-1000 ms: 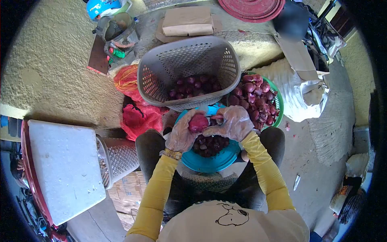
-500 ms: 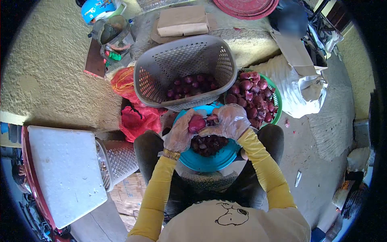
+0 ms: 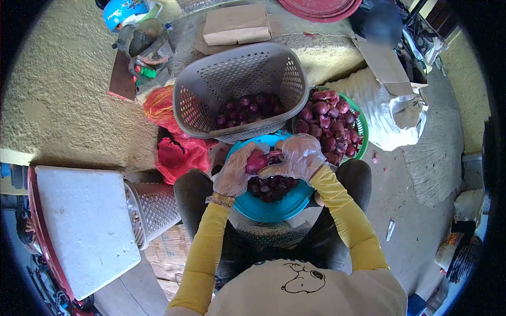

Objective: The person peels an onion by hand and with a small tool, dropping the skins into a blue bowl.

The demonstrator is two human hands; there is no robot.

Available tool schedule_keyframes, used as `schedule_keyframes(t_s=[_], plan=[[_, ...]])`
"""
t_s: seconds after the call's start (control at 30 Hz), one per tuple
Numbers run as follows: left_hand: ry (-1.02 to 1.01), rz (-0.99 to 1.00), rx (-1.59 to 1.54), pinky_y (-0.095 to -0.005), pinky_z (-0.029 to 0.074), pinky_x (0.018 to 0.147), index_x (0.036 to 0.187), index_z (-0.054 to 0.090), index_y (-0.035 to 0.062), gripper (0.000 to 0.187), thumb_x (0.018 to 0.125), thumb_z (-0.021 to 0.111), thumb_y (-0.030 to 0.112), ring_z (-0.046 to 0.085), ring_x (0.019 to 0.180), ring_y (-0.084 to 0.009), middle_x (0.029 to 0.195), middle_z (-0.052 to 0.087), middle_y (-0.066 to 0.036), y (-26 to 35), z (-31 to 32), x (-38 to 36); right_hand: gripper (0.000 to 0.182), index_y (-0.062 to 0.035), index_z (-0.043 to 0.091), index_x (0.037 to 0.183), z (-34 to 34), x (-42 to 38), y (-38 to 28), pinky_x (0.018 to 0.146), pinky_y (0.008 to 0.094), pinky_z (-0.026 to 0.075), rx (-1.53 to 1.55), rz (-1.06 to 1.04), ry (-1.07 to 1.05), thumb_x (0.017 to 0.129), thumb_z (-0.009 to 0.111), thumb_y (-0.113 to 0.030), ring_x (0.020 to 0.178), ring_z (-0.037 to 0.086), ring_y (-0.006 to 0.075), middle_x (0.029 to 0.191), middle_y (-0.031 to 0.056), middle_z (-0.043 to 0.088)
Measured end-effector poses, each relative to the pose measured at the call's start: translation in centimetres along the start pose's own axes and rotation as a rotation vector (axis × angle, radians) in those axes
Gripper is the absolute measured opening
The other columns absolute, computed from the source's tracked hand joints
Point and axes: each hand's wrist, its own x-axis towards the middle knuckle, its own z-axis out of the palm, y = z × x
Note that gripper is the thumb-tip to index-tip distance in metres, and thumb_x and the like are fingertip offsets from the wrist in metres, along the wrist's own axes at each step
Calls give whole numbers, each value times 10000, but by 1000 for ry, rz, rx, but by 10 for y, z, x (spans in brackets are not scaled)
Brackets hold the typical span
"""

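Observation:
In clear plastic gloves, both hands are above a blue basin (image 3: 292,208) that holds dark red scraps. My left hand (image 3: 234,171) is wrapped round a red onion (image 3: 256,162). Close by on the right, my right hand (image 3: 301,157) has its fingers closed at the onion's right side; what lies between them is too small to name. Behind the basin stands a grey perforated basket (image 3: 232,71) with onions in its bottom. A green basin (image 3: 363,129) heaped with red onions and loose skins is at the right.
A red mesh sack (image 3: 184,158) lies left of the basket. A white board (image 3: 87,226) and a light crate (image 3: 158,210) are at the left. A white sack (image 3: 392,124) is behind the green basin, and a knife-like object (image 3: 390,230) lies on the floor.
The view has shifted slightly. My right hand's fingers have moved a little beside the onion; my left hand still holds the onion.

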Motion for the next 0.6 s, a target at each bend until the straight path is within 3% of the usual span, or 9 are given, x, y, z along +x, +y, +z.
schedule_keyframes(t_s=[0.2, 0.27, 0.37, 0.5, 0.6], plan=[[-34, -10, 9, -464, 353, 1125, 1283, 547, 105, 505, 818, 733, 164, 584, 1204, -344, 1196, 679, -81, -11, 5, -1, 742, -136, 725, 903, -1, 2, -2, 704, 493, 529, -13, -2, -4, 661, 683, -836, 755, 679, 382, 737, 146, 675], [8, 136, -76, -399, 530, 981, 1415, 471, 23, 592, 852, 626, -79, 646, 1105, -339, 1244, 650, -159, -7, 2, 0, 764, -133, 724, 907, -3, 2, -3, 708, 501, 529, -23, 15, -33, 660, 666, -853, 765, 680, 384, 753, 151, 682], [83, 145, -69, -393, 535, 975, 1419, 463, 18, 586, 862, 616, -80, 647, 1097, -340, 1245, 649, -165, -2, 4, -4, 773, -131, 725, 907, 11, 2, 5, 718, 502, 531, -20, -14, 25, 656, 661, -860, 772, 680, 389, 762, 151, 686], [19, 103, -149, -411, 532, 978, 1426, 455, 21, 586, 869, 618, -61, 640, 1111, -360, 1238, 653, -169, -9, 4, -6, 786, -107, 707, 883, 10, 1, 2, 730, 455, 532, -30, -10, 43, 643, 682, -855, 805, 688, 359, 783, 131, 690], [91, 157, 51, -424, 526, 980, 1425, 463, 30, 602, 854, 637, -47, 633, 1130, -360, 1229, 660, -161, -11, 7, -8, 791, -118, 720, 905, 7, 1, 2, 734, 498, 530, 0, -8, 7, 653, 654, -865, 809, 680, 389, 781, 148, 691]])
